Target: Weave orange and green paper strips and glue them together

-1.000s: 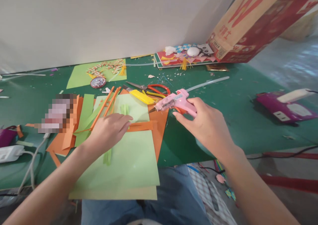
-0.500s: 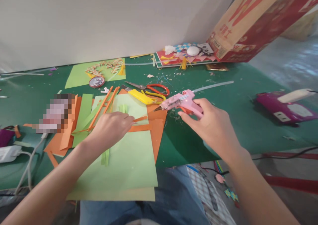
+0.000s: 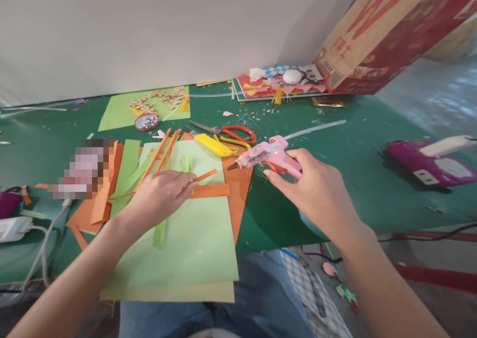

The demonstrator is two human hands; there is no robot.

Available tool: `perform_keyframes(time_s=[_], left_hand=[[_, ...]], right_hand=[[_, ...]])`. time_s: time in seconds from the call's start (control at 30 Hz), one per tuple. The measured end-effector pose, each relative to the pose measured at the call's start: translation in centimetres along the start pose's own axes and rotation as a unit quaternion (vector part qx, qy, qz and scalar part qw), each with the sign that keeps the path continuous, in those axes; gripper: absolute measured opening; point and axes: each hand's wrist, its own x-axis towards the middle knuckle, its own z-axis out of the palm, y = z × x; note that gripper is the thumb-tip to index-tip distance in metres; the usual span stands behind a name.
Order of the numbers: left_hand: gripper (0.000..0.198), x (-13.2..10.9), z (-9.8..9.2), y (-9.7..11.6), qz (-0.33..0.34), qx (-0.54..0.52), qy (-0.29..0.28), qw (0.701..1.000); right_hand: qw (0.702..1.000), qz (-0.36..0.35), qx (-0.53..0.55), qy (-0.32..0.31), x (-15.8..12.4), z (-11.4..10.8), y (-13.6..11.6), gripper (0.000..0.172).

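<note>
My left hand [image 3: 164, 191] is over the light green paper [image 3: 197, 253], its fingers pinched on a narrow orange paper strip [image 3: 207, 175]. Beneath that strip lies a wider orange paper strip [image 3: 212, 191], partly covered by the hand. A light green strip [image 3: 159, 236] runs crosswise under the same hand. In my right hand [image 3: 320, 191] is a pink hot glue gun [image 3: 274, 151], gripped by its handle. Its nozzle points left, over the orange paper [image 3: 238, 186], a little apart from the strips. A clear glue stick [image 3: 316, 129] sticks out of its back.
Red-and-yellow-handled scissors [image 3: 240, 131] and a yellow utility knife [image 3: 214, 145] lie behind the papers. At left are folded orange strips [image 3: 104, 194] and a blurred phone [image 3: 85, 169] with a cable. A purple power strip [image 3: 434, 166] and a paper bag [image 3: 357, 44] stand at right.
My left hand has drawn slightly left with the narrow strip, whose free end now tilts up more. The glue gun has shifted slightly left and down.
</note>
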Motion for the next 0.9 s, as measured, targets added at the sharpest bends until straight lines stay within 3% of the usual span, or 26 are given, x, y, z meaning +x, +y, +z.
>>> perform_keyframes(time_s=[0.17, 0.47, 0.9], left_hand=[[0.035, -0.9, 0.1, -0.5, -0.030, -0.048, 0.004, 0.998], [0.036, -1.4, 0.2, -0.6, -0.050, -0.082, 0.006, 0.995], [0.033, -1.7, 0.4, -0.9, -0.044, -0.088, 0.012, 0.995]], right_hand=[[0.999, -0.036, -0.032, -0.005, -0.2, 0.1, -1.5, 0.032], [0.992, -0.088, -0.049, -0.081, -0.4, 1.6, -5.2, 0.028], [0.987, -0.112, -0.065, -0.090, -0.2, 1.9, -6.2, 0.018]])
